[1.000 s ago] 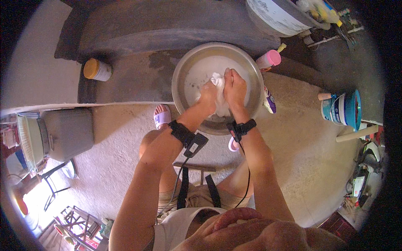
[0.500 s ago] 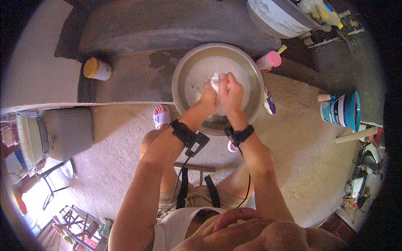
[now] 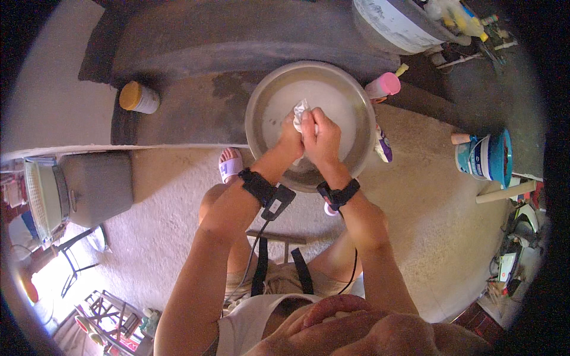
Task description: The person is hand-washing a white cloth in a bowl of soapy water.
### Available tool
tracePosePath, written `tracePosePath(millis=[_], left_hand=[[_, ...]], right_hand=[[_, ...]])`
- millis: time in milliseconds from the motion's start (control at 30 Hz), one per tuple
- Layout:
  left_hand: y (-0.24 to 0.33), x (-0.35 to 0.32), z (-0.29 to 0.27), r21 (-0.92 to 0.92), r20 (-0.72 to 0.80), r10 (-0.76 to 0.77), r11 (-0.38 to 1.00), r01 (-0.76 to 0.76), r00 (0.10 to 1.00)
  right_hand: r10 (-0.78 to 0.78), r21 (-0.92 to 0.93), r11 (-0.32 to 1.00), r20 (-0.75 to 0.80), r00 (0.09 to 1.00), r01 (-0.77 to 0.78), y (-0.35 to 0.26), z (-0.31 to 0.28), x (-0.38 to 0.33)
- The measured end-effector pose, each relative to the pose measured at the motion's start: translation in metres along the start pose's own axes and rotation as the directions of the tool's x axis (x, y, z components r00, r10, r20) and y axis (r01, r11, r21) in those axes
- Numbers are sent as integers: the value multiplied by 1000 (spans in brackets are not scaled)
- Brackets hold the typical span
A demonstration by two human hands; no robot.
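Observation:
A wide metal basin (image 3: pixel 256 113) stands in front of me with cloudy, whitish water in it. Over the water my two hands meet around a bunched white cloth (image 3: pixel 301 109). My left hand (image 3: pixel 290 137) is closed on the cloth from the left. From the right, my right hand (image 3: pixel 322 135) grips it too, fingers curled and pressed against the left hand. A crumpled end of the cloth sticks out above the fists; the rest is hidden inside my fingers. Each wrist carries a black strap with a small device.
Right of the basin stand a pink-lidded container (image 3: pixel 386 85) and a purple-and-white packet (image 3: pixel 383 146). Farther right is a blue bucket (image 3: pixel 499 159). A yellow-lidded tub (image 3: pixel 139 98) sits on the left ledge. A large tub (image 3: pixel 401 26) stands at the far right.
My right hand has turned and closed tighter beside the left one. The cloth's loose end has shifted slightly left. The basin stays in place.

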State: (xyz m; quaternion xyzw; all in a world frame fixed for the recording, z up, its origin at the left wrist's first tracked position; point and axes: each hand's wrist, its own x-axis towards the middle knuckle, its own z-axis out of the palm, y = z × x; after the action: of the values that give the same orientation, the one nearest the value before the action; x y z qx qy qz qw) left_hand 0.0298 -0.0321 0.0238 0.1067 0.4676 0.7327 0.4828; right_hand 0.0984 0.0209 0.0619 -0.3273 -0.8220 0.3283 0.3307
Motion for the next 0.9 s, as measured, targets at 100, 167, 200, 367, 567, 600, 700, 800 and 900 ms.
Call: tracePosePath(millis=[100,167,200,367,567,600,700,800,900], left_hand=[[20,2,36,-227,-282,-328,936,269,902],[16,26,-10,-187,-55,-313,936,298,948],[16,33,-32,-142,182,-304,933,331,935],[20,29,-41,715,202,206,637,-288,957],[62,17,-17,172,-5,-116,978,115,993],[69,12,-14,175,-48,-41,983,49,998],[85,12,-14,132,-34,17,991,-13,999],[96,21,-37,98,52,68,993,-73,996],[86,23,-49,145,26,185,972,-187,982]], right_hand=[[162,-83,984,72,984,-156,21,-15,11],[182,-210,961,0,983,-178,32,-19,23],[178,-202,964,1,984,-174,36,-25,25],[389,110,899,245,888,-424,65,-68,24],[252,207,906,439,862,-370,45,-96,26],[208,268,901,420,883,-340,42,-97,28],[185,319,899,346,920,-301,42,-104,30],[214,403,880,136,967,-252,70,-104,32],[44,83,995,169,985,-58,71,-95,31]])
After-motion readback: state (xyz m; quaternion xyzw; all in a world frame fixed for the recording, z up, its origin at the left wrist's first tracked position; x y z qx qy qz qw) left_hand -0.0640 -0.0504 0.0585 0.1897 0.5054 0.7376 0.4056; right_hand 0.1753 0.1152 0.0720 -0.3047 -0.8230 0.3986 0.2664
